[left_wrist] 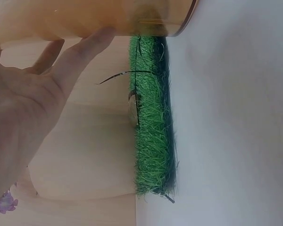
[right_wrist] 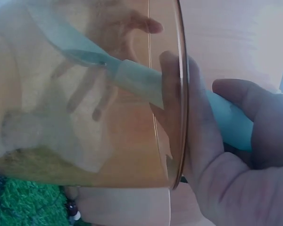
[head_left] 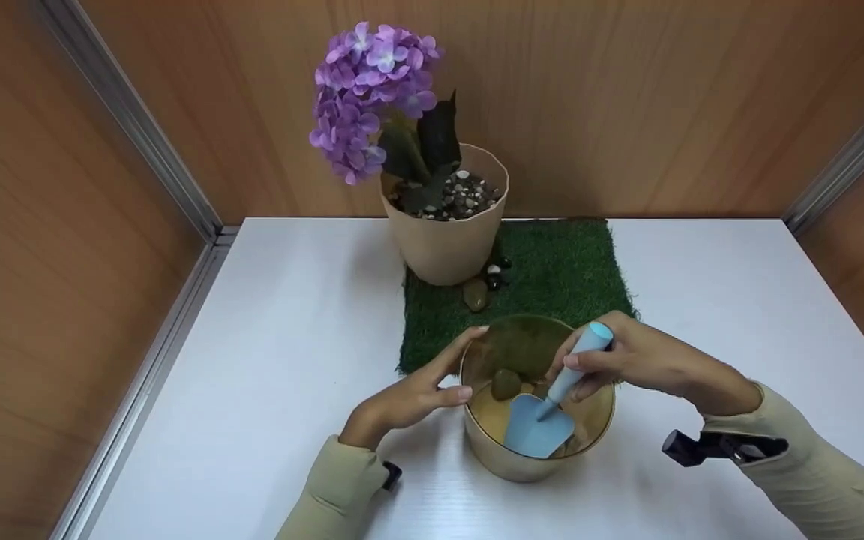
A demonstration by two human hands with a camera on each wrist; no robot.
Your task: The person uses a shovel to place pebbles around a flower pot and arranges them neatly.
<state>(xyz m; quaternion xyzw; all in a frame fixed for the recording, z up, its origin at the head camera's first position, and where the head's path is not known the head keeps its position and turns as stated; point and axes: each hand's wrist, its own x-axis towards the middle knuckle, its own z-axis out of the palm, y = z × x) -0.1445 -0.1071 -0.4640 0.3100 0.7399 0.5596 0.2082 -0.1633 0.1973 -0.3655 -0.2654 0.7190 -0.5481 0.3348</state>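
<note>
An amber see-through bowl (head_left: 503, 459) stands at the front edge of the grass mat, with a brown stone (head_left: 505, 384) and other small pieces inside. My left hand (head_left: 421, 394) rests against its left side, fingers spread along the outer wall and thumb at the rim; the left wrist view shows these fingers (left_wrist: 82, 54) fairly straight. My right hand (head_left: 638, 360) grips the handle of a light blue trowel (head_left: 537, 429) at the bowl's right rim. Its blade points down inside the bowl. Through the wall, the right wrist view shows the trowel (right_wrist: 132, 80) slanting inward.
Behind the bowl, a beige flower pot (head_left: 443, 247) with purple flowers (head_left: 372, 90) and pebbles stands on the green grass mat (head_left: 563, 262). A brown stone (head_left: 475, 294) and small black and white pebbles lie beside it. Wood-look panels (head_left: 627, 97) border the white table (head_left: 304, 322).
</note>
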